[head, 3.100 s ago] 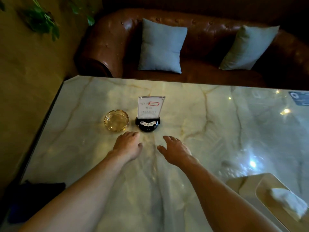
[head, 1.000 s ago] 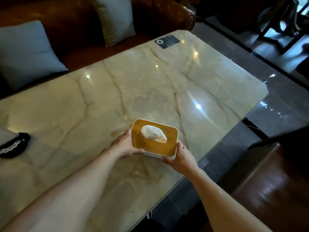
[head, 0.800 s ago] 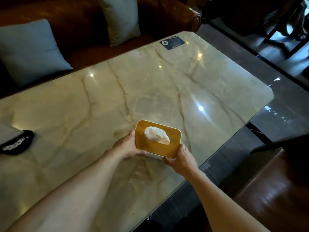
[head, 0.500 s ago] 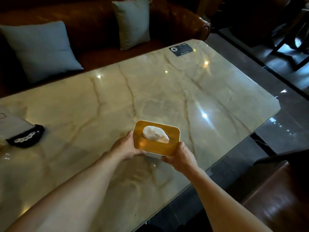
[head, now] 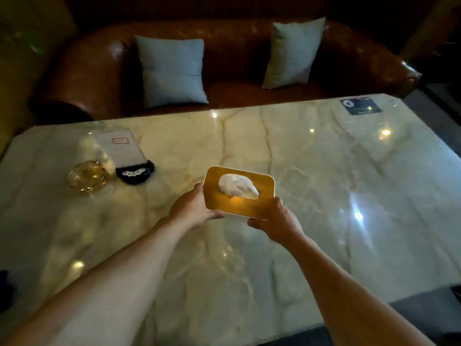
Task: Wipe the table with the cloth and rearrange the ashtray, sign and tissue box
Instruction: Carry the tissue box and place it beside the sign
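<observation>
The tissue box [head: 259, 207], wooden-topped with a white tissue sticking out, is held above the middle of the marble table [head: 324, 171]. My left hand [head: 193, 209] grips its left side and my right hand [head: 278, 221] grips its right front corner. To the left stand the sign [head: 122, 148], a clear card in a black round base, and beside it on its left the amber glass ashtray [head: 87, 177]. A dark cloth [head: 6, 288] shows only partly at the left edge of the view.
A brown leather sofa [head: 237, 58] with two light cushions runs along the table's far side. A dark sticker [head: 360, 106] lies flat at the table's far right corner. Dark floor shows past the table's near right edge.
Both hands have lifted the tissue box from the near right edge and carried it left toward the sign and ashtray. The view has swung left, so the ashtray and sign are back in sight.
</observation>
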